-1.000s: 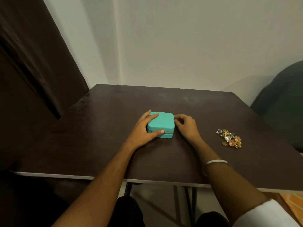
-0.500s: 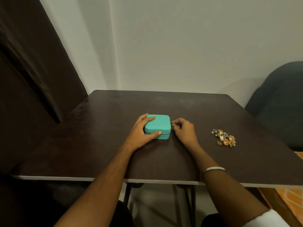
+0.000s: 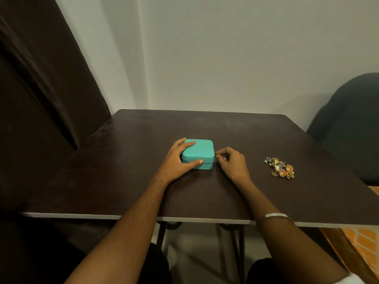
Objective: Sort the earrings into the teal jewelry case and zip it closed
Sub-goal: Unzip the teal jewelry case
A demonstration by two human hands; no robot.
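The teal jewelry case (image 3: pixel 202 151) lies closed in the middle of the dark table (image 3: pixel 205 191). My left hand (image 3: pixel 177 160) holds the case from its left side, fingers over the lid and thumb against the front wall. At the case's right side, my right hand (image 3: pixel 231 163) pinches the small zipper pull (image 3: pixel 216 153). A pile of gold and silver earrings (image 3: pixel 280 168) lies on the table to the right of my right hand, apart from it.
A dark curtain (image 3: pixel 41 99) hangs along the left of the table. A dark rounded chair back (image 3: pixel 348 130) stands at the right. The white wall is just behind the table's far edge. An orange patterned floor (image 3: pixel 367 242) shows at the lower right.
My right hand has drawn slightly to the right of the case, fingertips now pinched on the zipper pull. The left hand keeps its hold. The view has shifted a little.
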